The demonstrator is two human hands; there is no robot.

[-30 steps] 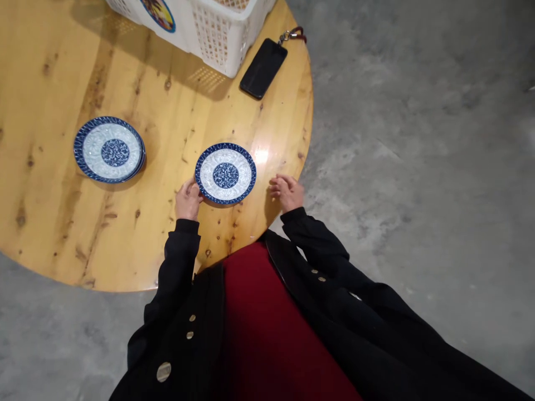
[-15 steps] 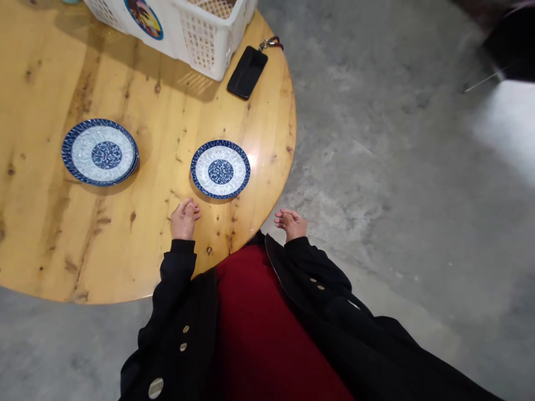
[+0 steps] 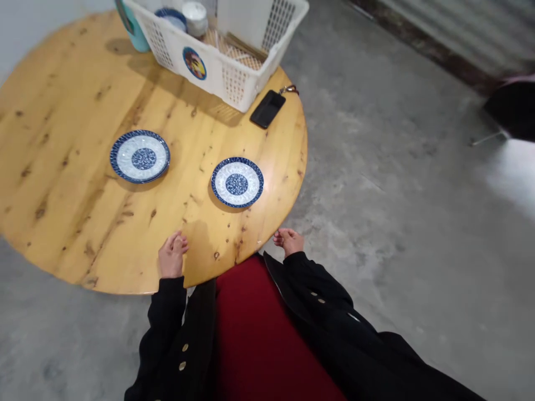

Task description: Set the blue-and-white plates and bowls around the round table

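Observation:
My left hand (image 3: pixel 171 255) hovers over the near part of the round wooden table (image 3: pixel 137 245), holding nothing, with its fingers loosely bent and a little apart. Just past the table's right edge is my right hand (image 3: pixel 289 242), also without anything in it, fingers loosely curled. A blue-and-white plate (image 3: pixel 237 184) lies on the table beyond and between my hands. Farther left rests a small stack of matching plates (image 3: pixel 141 157); how many are in it I cannot tell. Neither hand touches a plate.
A white plastic basket (image 3: pixel 213 79) stands at the table's far side, with white bowls (image 3: pixel 194 19) and a blue-rimmed dish inside. Beside it are a black phone (image 3: pixel 268 109) with a strap and a teal container (image 3: pixel 137 33). Grey concrete floor (image 3: pixel 376 223) surrounds the table.
The view has tilted up, bringing the basket's contents into sight. My left hand has drawn back, away from the nearer plate. The plates lie where they were on the table.

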